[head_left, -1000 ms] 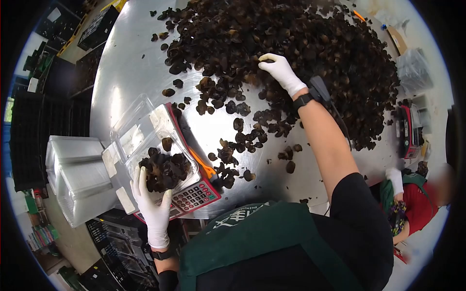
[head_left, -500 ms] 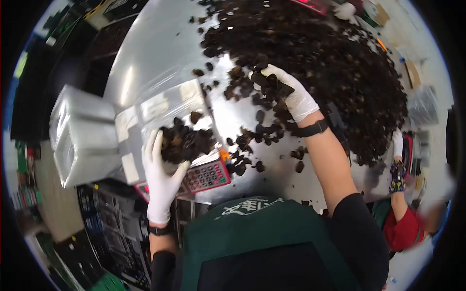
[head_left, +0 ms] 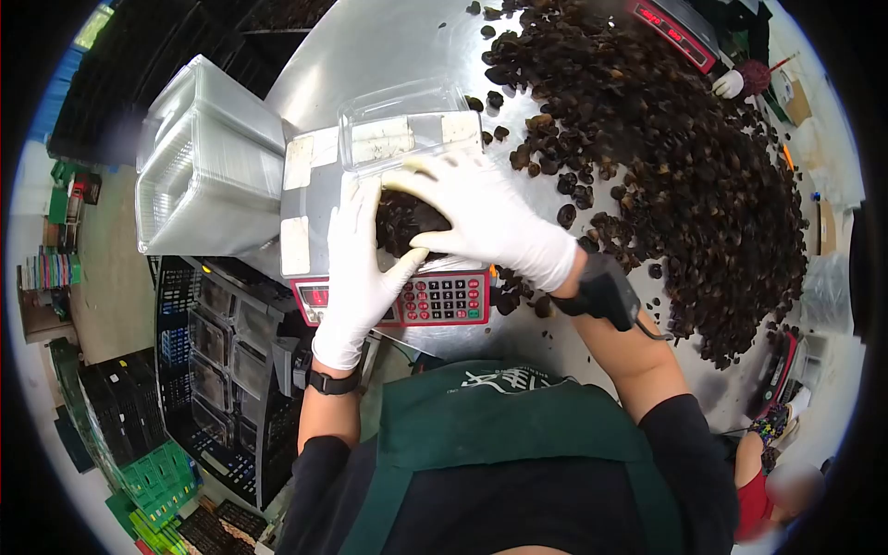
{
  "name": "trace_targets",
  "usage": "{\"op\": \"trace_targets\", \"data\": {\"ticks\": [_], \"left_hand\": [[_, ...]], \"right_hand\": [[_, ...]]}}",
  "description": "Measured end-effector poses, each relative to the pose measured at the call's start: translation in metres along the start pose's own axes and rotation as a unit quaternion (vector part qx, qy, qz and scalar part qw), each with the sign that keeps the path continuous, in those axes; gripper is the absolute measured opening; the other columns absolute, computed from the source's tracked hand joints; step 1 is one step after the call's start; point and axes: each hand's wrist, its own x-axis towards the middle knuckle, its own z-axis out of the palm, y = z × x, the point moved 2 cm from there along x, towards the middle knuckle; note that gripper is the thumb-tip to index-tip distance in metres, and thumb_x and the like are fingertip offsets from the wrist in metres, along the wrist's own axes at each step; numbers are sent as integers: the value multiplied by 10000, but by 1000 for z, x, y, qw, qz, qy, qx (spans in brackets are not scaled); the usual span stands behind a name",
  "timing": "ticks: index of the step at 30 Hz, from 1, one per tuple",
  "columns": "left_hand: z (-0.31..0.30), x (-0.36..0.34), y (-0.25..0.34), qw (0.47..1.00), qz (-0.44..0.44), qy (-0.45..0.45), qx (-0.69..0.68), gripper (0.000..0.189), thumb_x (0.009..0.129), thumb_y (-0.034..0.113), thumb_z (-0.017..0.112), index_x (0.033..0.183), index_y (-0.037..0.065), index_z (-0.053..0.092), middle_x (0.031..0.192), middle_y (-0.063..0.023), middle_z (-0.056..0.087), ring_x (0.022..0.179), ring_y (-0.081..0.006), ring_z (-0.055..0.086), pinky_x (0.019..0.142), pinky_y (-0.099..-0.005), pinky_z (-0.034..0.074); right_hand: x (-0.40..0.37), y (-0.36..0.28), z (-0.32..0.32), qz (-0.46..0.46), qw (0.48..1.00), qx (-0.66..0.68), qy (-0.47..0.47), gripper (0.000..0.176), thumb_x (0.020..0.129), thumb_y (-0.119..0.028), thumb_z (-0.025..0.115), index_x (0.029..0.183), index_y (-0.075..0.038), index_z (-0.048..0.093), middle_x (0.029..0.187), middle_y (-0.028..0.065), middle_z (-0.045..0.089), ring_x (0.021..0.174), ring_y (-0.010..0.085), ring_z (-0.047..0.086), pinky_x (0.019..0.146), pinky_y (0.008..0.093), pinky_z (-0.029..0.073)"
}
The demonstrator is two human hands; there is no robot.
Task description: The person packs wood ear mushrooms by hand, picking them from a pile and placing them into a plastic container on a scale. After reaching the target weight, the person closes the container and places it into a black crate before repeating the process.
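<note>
Both my hands wear white gloves and are cupped round a small heap of dark brown mushroom-like pieces [head_left: 404,222]. My left hand [head_left: 356,264] presses along the heap's left side, thumb in front. Over its back and right side curve the fingers of my right hand [head_left: 486,213], thumb toward the left thumb. The pieces lie in a clear plastic container, mostly hidden by my hands, whose clear lid [head_left: 407,104] stands open behind. Under it is a grey scale with a red-framed keypad [head_left: 444,301]; its display glows red at the left.
A large pile of the same dark pieces [head_left: 647,148] covers the table's right side. Stacked clear containers [head_left: 222,185] stand left of the scale. Lower left is a black crate [head_left: 199,416]. Another scale [head_left: 680,35] and a co-worker's gloved hand [head_left: 729,85] are at upper right; a red-sleeved person [head_left: 754,499] is lower right.
My right hand has come left from the pile to the heap on the scale and no longer holds pieces up over the table. My left hand stays at the heap. The view has shifted.
</note>
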Motion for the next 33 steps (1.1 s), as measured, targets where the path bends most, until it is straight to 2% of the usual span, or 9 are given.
{"op": "trace_targets", "data": {"ticks": [9,12,17,19,21,22,24,29,33], "left_hand": [[4,4,8,999,3,-25,41,916,743,200,828,1505,13,355,1477,-224,445,1393,-390,395,1175,-514,245],[5,3,6,998,-17,-45,27,946,746,221,834,1520,23,328,1503,-208,426,1415,-378,375,1194,-537,207],[-6,2,9,999,-30,-1,-34,987,725,135,829,1538,15,284,1553,-220,353,1447,-390,320,1203,-477,236],[-17,4,10,999,-11,40,11,955,736,68,779,1545,14,275,1565,-216,335,1451,-379,318,1201,-459,246],[-29,0,6,996,-41,82,16,930,747,39,748,1546,13,272,1571,-212,328,1452,-370,321,1200,-457,248],[-34,-2,-1,994,-37,98,40,896,762,25,720,1542,14,280,1572,-213,321,1444,-369,335,1197,-457,256],[-45,-6,-7,990,-56,116,56,854,785,25,710,1533,18,300,1555,-197,357,1428,-362,359,1188,-455,267],[-60,-13,-18,981,-112,139,80,781,838,51,708,1523,27,333,1522,-182,406,1398,-332,403,1166,-427,306],[-72,-13,-24,981,-91,148,80,717,884,94,709,1508,30,363,1497,-193,425,1354,-331,458,1133,-425,360]], "right_hand": [[-22,-3,-6,15,996,-82,27,760,828,-470,702,1471,-143,463,1492,156,460,1327,358,452,1124,495,320],[-20,-10,-17,1,999,7,41,771,853,-446,685,1508,-150,402,1546,157,397,1278,319,508,1125,447,346],[-22,26,-23,-41,990,37,126,624,881,-454,654,1399,-132,522,1375,158,561,1326,305,491,1152,543,279],[-16,68,-49,64,984,148,75,522,884,-373,653,1320,-92,598,1385,188,554,1290,372,494,1131,453,358],[-30,117,-41,181,978,-21,102,551,856,-355,667,1354,-130,587,1427,243,504,1297,404,490,1082,446,422],[-41,168,-8,127,962,-153,188,515,827,-343,645,1304,-153,616,1362,169,558,1189,365,569,986,469,486],[-62,206,17,184,961,-197,67,510,851,-384,652,1326,-204,612,1393,167,536,1249,373,527,986,436,472],[-68,216,22,147,951,-262,69,278,814,-146,619,1087,-166,670,925,68,623,895,279,604,752,434,438],[-72,193,-7,109,964,-136,201,263,819,-75,634,1071,-102,700,940,103,699,864,317,659,784,424,517]]}}
